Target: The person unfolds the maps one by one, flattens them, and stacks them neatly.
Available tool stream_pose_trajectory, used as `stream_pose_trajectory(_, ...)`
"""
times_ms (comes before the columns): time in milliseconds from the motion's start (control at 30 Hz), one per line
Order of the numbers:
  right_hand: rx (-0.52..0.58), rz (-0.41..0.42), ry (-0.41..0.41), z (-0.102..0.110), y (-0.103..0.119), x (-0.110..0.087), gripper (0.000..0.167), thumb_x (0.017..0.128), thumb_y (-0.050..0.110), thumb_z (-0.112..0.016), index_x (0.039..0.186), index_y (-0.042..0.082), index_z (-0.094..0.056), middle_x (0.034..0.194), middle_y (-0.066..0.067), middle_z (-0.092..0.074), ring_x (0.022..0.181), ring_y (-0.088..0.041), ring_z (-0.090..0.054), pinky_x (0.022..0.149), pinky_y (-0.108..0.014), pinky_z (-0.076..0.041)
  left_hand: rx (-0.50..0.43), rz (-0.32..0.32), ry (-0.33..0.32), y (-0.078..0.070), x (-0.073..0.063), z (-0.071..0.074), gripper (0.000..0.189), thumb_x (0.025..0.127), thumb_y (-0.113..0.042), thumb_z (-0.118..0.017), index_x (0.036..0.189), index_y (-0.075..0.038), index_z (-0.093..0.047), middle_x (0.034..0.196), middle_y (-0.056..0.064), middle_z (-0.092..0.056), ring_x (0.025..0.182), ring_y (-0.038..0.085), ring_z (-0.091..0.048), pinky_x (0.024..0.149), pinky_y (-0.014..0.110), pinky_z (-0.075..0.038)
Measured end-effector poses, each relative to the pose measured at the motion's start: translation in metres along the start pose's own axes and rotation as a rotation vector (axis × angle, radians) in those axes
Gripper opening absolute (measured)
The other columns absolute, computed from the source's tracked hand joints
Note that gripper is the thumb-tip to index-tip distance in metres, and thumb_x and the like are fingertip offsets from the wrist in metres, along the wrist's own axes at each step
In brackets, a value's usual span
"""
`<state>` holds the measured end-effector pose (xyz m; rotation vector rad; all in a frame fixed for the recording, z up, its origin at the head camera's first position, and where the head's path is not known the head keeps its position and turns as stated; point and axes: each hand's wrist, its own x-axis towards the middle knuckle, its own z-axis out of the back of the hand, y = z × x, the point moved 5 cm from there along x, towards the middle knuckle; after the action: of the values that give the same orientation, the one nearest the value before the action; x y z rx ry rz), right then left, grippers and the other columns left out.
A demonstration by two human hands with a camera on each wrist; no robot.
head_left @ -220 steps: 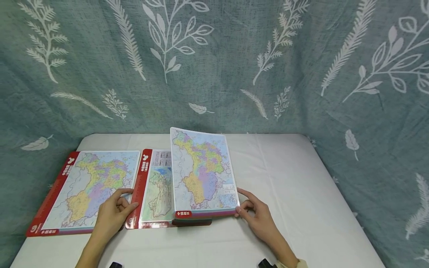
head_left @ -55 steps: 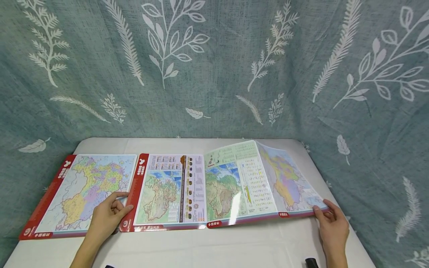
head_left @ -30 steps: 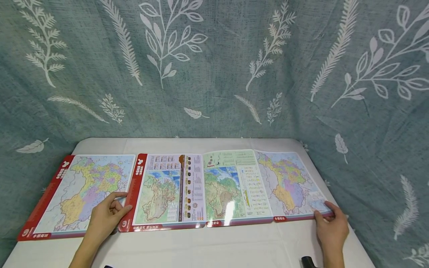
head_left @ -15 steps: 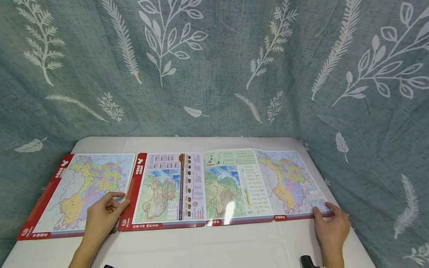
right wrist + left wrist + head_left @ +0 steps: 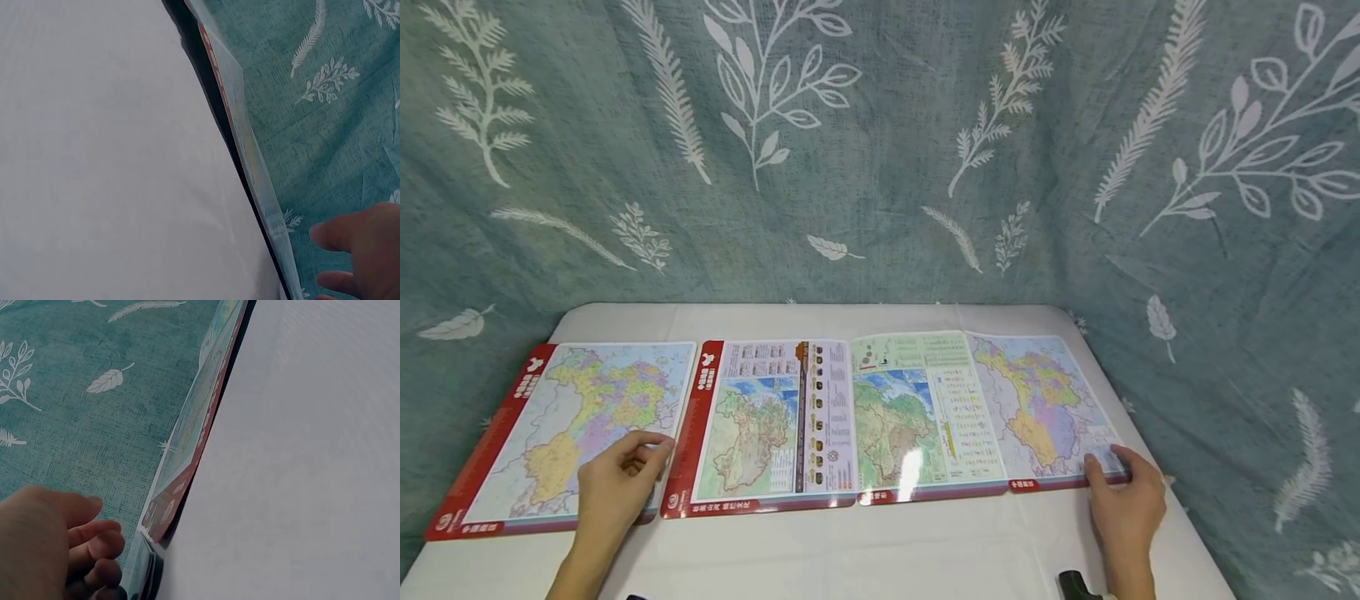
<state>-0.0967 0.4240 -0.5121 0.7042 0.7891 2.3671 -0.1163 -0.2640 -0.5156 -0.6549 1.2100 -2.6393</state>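
L hand [image 5: 615, 479] & R hand [image 5: 1126, 496] bare; blk rounded device [image 5: 1076, 585] nr R wrist [image 5: 1132, 571], small dark bit [image 5: 636, 597] nr L forearm [image 5: 583, 560].

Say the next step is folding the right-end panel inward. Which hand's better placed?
Right, I'd say: the right hand is at the right-end panel's near right corner. The left hand is over the left map, with two other panels between.

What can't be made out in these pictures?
Head view: part of the folded map, covered by the left grip.
Head view: a patch of the unfolded map, washed out by glare; its smaller print is too tiny.
Right wrist view: much of the right grip, cut off by frame edges.
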Motion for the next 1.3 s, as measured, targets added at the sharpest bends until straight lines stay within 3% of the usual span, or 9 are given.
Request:
stream_pose_trajectory(167, 0.020, 0.015, -0.017, -0.003, 0.008, -0.005, 0.046, 0.096, 0.018, -0.072, 0.135, -0.005, -0.063, 0.139, -0.032, -0.058, 0.136, -0.051, -0.048, 0.117, -0.064, -0.028, -0.022, -0.008, -0.046, -0.002, 0.000, 0.004, 0.007, 0.090, -0.014, -0.084, 0.089, -0.010, -0.079, 0.058, -0.003, -0.060, 0.049, 0.003, -0.048, 0.050, 0.015, -0.036)
stream_pose_trajectory(633, 0.107, 0.157, -0.044, -0.012, 0.032, -0.018, 0.035, 0.090, 0.012, -0.081, 0.121, 0.000, -0.072, 0.126, -0.027, -0.068, 0.129, -0.049, -0.058, 0.108, -0.062, -0.039, -0.029, 0.005, -0.061, 0.001, 0.000, 0.002, 0.008, 0.091, -0.014, -0.083, 0.087, -0.008, -0.079, 0.055, -0.004, -0.058, 0.048, 0.002, -0.047, 0.047, 0.017, -0.035)
stream_pose_trajectory(1000, 0.136, 0.190, 0.039, -0.026, 0.054, -0.034, 0.038, 0.089, 0.013, -0.083, 0.123, 0.000, -0.070, 0.128, -0.026, -0.067, 0.130, -0.047, -0.057, 0.108, -0.060, -0.040, -0.026, 0.030, -0.066, 0.000, 0.000, 0.003, 0.010, 0.092, -0.015, -0.082, 0.088, -0.007, -0.079, 0.057, -0.002, -0.060, 0.049, 0.004, -0.048, 0.049, 0.016, -0.036)
stream_pose_trajectory(1300, 0.171, 0.272, 0.107, -0.042, 0.070, -0.046, 0.040, 0.087, 0.012, -0.086, 0.122, 0.003, -0.072, 0.122, -0.016, -0.072, 0.123, -0.036, -0.062, 0.102, -0.044, -0.042, -0.027, 0.037, -0.066, 0.000, 0.000, 0.004, 0.010, 0.092, -0.015, -0.082, 0.088, -0.007, -0.079, 0.057, -0.002, -0.060, 0.049, 0.004, -0.049, 0.049, 0.016, -0.036)
